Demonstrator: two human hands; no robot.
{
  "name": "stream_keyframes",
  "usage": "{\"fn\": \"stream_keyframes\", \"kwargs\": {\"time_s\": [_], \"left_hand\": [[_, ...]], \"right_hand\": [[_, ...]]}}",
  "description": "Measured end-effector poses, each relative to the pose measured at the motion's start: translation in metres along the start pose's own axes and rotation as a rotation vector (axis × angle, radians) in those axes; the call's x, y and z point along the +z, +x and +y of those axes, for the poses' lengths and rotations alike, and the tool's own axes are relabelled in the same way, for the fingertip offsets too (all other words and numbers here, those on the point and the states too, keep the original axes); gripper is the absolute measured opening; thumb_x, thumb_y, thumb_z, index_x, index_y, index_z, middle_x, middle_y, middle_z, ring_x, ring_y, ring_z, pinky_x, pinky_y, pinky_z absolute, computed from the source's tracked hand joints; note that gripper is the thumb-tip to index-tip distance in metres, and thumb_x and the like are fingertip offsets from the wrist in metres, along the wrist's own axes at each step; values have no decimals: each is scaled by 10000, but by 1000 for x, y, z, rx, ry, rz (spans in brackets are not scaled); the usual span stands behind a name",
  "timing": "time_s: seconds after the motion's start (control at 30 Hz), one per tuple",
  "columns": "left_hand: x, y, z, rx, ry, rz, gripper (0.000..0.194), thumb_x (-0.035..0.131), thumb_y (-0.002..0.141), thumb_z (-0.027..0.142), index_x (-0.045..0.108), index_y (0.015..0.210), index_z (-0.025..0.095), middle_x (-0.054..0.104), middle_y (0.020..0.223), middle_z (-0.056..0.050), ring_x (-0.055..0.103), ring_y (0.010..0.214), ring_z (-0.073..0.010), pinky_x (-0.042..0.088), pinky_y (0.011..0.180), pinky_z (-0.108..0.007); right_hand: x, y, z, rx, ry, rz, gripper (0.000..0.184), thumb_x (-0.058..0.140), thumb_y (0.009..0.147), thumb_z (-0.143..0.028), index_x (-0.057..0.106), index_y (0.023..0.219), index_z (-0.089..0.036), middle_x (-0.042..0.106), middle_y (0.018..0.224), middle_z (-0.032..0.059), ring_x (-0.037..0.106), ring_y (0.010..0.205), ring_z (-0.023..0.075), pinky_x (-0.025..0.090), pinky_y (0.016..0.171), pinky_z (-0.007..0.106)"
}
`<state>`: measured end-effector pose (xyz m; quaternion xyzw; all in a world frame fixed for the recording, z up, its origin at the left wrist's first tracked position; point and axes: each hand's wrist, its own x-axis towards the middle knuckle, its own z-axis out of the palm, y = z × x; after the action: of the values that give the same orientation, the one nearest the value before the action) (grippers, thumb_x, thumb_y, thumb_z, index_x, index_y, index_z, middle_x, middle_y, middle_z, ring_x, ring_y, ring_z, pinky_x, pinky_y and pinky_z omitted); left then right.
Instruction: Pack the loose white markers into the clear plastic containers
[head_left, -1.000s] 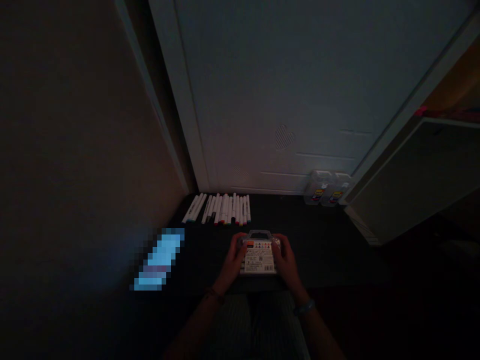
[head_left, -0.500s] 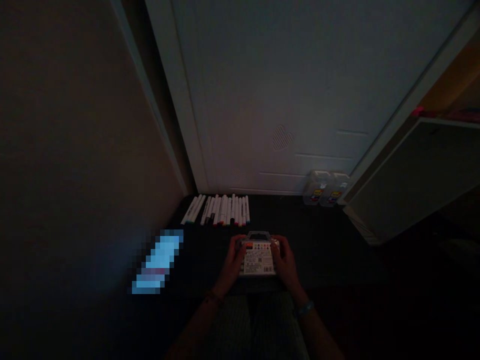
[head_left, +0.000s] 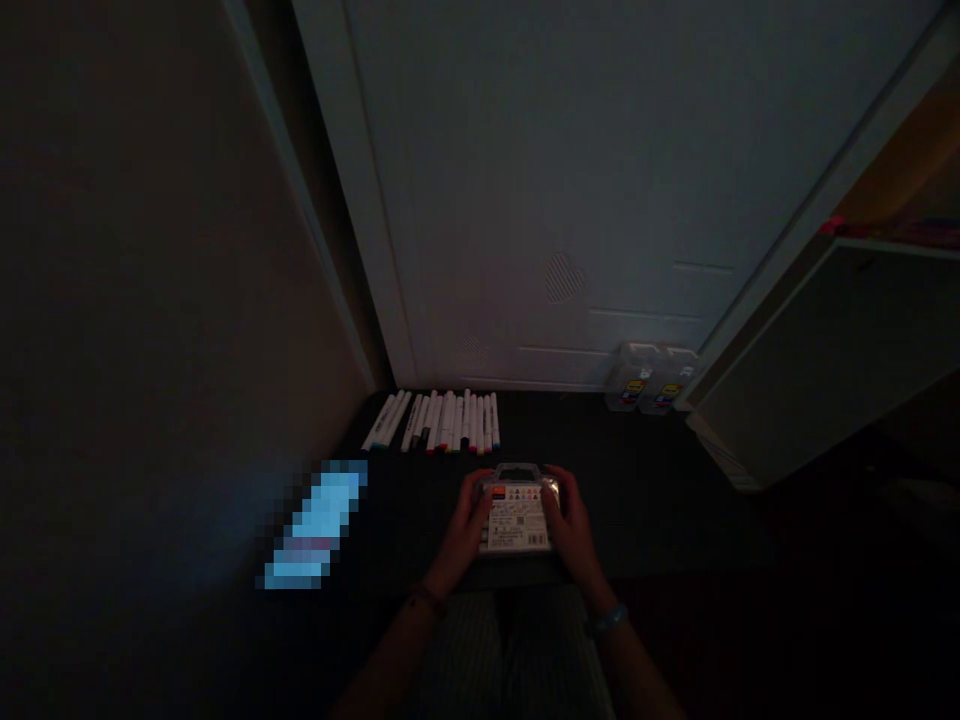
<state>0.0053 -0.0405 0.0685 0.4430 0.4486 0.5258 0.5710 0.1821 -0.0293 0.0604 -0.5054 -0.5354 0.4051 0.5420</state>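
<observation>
A clear plastic marker case point(head_left: 517, 520) with a carrying handle and a printed white label is held over the near part of the dark table. My left hand point(head_left: 471, 515) grips its left side, the thumb resting on the face of the label. On the right side, my right hand point(head_left: 570, 515) holds it the same way. The handle points away from me. Beyond the case, to the left, white markers point(head_left: 450, 420) with coloured ends lie side by side in a loose row.
Two clear plastic cases point(head_left: 649, 378) stand against the white panel point(head_left: 465, 250) at the back right of the dark table point(head_left: 645, 500). A bright pixelated rectangle point(head_left: 319, 525) lies at the left edge. A wall point(head_left: 150, 300) closes off the left side. The room is dim.
</observation>
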Motion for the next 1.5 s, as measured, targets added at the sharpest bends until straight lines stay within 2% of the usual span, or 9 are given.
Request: {"fn": "stream_keyframes", "kwargs": {"time_s": [0.13,0.4,0.57,0.8,1.07,1.5], "left_hand": [[-1,0,0,-1,-20,-6,433,526,879,480,427,1237,258,607,1197,-68,625,1029,-236,525,854,-355],[-1,1,-1,-8,-47,-13,462,539,870,483,428,1256,253,599,1213,-74,625,1031,-243,521,855,-356],[-2,2,-3,-15,-35,-11,451,535,873,482,429,1248,257,592,1221,-70,616,1048,-242,522,853,-352],[-2,2,-1,-34,-62,-26,449,541,871,477,418,1248,266,591,1224,-66,625,1033,-240,522,862,-372],[-2,1,-3,-25,-51,-17,462,540,864,490,424,1252,267,597,1222,-69,632,1021,-243,525,852,-372],[-3,2,-8,-18,-94,-18,460,545,862,487,428,1256,280,597,1232,-66,627,1042,-253,518,869,-386]], "right_hand": [[0,1,7,42,23,-13,455,505,879,-450,482,1270,-219,658,1046,64,637,868,209,524,711,308],[0,0,4,19,13,26,375,542,845,-467,583,1131,-228,673,1023,57,620,919,221,515,749,310],[-1,0,4,43,38,-18,378,521,862,-469,562,1144,-221,665,1037,52,623,910,215,515,742,308],[-1,1,6,43,26,10,391,539,840,-481,579,1131,-223,671,1005,52,623,900,221,515,719,303],[-1,1,6,51,17,-20,377,515,861,-472,556,1140,-223,663,1027,52,622,894,211,511,719,296],[-1,0,-5,14,-32,14,383,530,839,-478,593,1106,-211,674,941,49,614,825,202,505,677,285]]}}
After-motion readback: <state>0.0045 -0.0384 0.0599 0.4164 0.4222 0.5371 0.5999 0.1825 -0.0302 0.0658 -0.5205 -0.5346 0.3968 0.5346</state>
